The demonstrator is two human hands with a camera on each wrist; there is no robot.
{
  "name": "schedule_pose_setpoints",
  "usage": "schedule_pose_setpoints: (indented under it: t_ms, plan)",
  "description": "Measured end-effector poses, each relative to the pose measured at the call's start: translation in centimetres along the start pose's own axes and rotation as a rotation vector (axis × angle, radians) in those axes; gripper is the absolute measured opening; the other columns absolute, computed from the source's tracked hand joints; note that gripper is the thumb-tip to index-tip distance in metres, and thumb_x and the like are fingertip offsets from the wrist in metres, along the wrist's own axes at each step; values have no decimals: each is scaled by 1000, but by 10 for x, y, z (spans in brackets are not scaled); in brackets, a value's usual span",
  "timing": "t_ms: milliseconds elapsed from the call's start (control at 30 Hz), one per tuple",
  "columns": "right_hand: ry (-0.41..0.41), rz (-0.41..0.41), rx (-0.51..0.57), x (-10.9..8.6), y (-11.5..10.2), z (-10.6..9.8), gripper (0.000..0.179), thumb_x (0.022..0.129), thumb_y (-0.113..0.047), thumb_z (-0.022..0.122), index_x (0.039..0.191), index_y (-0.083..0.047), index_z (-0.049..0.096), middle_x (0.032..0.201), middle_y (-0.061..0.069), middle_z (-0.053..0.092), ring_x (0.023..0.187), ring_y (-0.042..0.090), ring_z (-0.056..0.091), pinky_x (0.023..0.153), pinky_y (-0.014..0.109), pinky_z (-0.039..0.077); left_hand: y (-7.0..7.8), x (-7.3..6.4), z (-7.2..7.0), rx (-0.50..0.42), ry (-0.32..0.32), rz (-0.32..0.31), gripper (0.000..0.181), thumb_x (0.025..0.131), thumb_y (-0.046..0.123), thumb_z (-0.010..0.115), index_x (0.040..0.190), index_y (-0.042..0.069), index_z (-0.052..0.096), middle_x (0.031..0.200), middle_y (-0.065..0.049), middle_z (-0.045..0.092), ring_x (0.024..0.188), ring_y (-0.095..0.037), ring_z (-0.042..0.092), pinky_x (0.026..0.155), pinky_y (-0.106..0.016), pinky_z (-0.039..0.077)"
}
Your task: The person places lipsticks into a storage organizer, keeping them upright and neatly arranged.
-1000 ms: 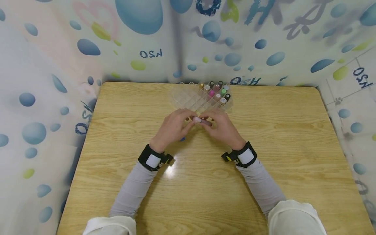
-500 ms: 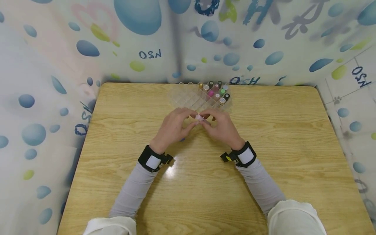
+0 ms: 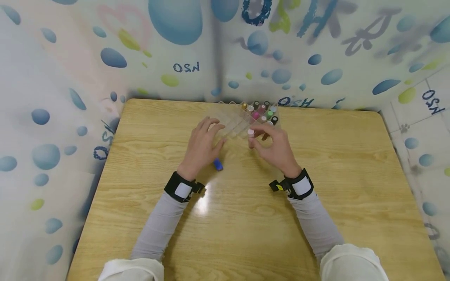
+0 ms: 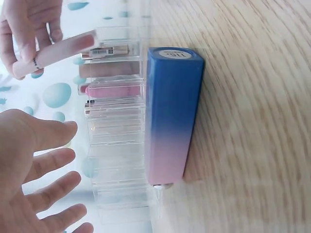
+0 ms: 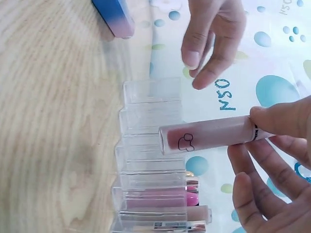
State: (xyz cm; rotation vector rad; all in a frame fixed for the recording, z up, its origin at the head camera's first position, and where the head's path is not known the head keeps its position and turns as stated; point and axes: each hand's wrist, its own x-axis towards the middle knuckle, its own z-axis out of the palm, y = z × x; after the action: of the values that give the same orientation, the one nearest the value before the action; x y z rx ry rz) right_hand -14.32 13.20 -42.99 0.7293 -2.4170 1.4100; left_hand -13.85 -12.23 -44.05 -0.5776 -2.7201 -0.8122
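Note:
My right hand [image 3: 275, 146] pinches a pale pink lip gloss tube [image 5: 209, 136] by its capped end, with thumb and fingers. The tube's clear base, reddish inside and marked with a small black outline drawing, points down toward the table. It is held above the table by the front of a clear lipstick organizer [image 3: 225, 121]. My left hand [image 3: 202, 144] holds nothing; its fingers are spread near the organizer's left front. Below that hand, a square-sided blue-to-pink lipstick tube [image 4: 172, 116] lies on the table, a round label on its blue end.
Several lip products with white, black, green and magenta caps, among them a magenta one [image 3: 255, 115], fill the organizer's right part. Its left slots look clear. A patterned curtain [image 3: 168, 50] hangs behind the wooden table [image 3: 242, 230].
Both hands had the lip gloss between them. My left hand has let go and drawn left; my right has carried the tube rightward, cap up. The blue lipstick is now more exposed.

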Motion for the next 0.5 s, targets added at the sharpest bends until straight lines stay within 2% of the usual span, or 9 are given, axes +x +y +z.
schedule_pose_setpoints:
  t_ms: [200, 367, 500]
  plan:
    - [22, -55, 7, 12, -5, -3, 25, 89, -9, 77, 113, -5, 75, 96, 9, 77, 81, 20, 71, 67, 45, 57, -6, 0, 2, 15, -13, 23, 35, 93, 23, 74, 123, 3, 75, 138, -16, 62, 135, -39, 53, 101, -55, 52]
    - [41, -96, -6, 25, -8, -4, 21, 89, -8, 77, 109, -4, 75, 95, 11, 77, 78, 22, 73, 66, 46, 60, -6, 0, 3, 39, -35, 33, 32, 94, 23, 73, 118, 2, 78, 134, -14, 66, 138, -41, 52, 102, -50, 54]
    - [59, -113, -24, 35, -11, -6, 21, 89, -9, 78, 108, -3, 76, 96, 11, 78, 78, 24, 75, 69, 43, 61, -6, -1, 4, 53, -52, 16, 37, 96, 26, 72, 122, 1, 75, 132, -13, 68, 140, -40, 51, 100, -50, 55]
